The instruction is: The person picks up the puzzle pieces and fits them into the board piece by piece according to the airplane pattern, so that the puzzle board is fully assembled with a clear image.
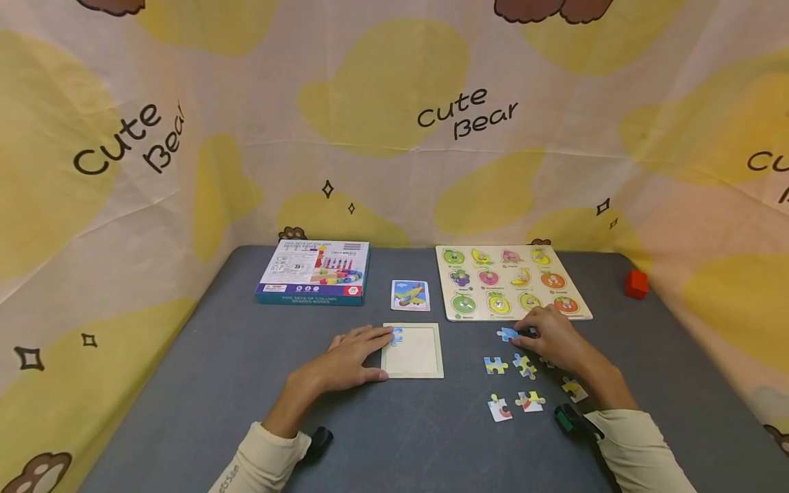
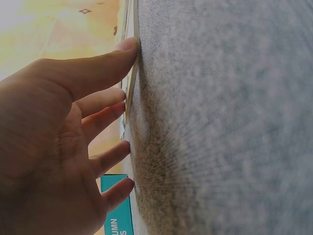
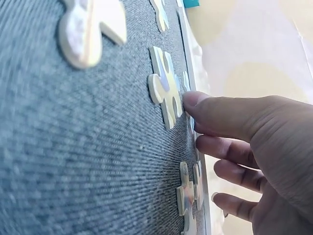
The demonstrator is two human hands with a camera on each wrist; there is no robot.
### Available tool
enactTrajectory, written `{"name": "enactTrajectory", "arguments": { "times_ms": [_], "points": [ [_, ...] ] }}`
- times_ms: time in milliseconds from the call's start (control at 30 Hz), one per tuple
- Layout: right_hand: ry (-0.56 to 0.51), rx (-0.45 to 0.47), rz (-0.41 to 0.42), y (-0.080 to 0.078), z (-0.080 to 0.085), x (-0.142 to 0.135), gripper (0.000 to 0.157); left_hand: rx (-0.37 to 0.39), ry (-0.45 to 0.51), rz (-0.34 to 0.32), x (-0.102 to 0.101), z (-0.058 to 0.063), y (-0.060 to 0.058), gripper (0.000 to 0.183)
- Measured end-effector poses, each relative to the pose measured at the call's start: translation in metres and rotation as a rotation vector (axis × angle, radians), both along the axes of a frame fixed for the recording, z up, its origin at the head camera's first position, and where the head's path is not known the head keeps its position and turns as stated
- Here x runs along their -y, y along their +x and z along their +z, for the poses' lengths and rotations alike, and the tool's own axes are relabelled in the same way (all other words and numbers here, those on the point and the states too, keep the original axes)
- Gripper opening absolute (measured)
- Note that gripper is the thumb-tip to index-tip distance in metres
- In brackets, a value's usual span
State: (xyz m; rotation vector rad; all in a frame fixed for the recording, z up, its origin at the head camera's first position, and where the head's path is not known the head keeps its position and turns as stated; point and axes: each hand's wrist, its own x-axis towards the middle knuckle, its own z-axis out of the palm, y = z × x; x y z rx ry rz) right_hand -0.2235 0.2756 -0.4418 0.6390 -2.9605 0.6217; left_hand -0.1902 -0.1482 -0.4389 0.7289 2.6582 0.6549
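Your left hand (image 1: 350,357) lay with fingers extended over the left side of the tray (image 1: 414,357), thumb near its near corner, seemingly to keep it from sliding on the bench (image 1: 382,438). One corner piece (image 1: 397,335) sat in the tray's far left corner, just by your fingertips. Your right hand (image 1: 555,339) pinched the blue piece (image 1: 507,334) at its right end between thumb and finger, a hold that left most of it uncovered. The loose pieces (image 1: 495,365) lay spread apart right of the tray, likely so each could be picked separately. The card (image 1: 409,296) lay just beyond the tray, picture up, probably for easy viewing.
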Motion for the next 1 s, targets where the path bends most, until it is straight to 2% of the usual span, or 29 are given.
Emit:
{"name": "enactTrajectory", "arguments": {
  "times_ms": [300, 567, 1000],
  "points": [
    [0.024, -0.007, 0.01, -0.001, 0.0, 0.001, 0.021, 0.002, 0.004, -0.01, 0.0, -0.001, -0.001, 0.074],
    [-0.023, -0.001, 0.022, 0.0, -0.001, 0.004, 0.018, 0.003, 0.006, -0.018, 0.001, -0.001, -0.001, 0.074],
    [-0.003, -0.041, 0.08, -0.004, 0.005, 0.038, 0.018, 0.016, -0.008, -0.006, 0.0, 0.001, 0.0, 0.075]
  ]
}}
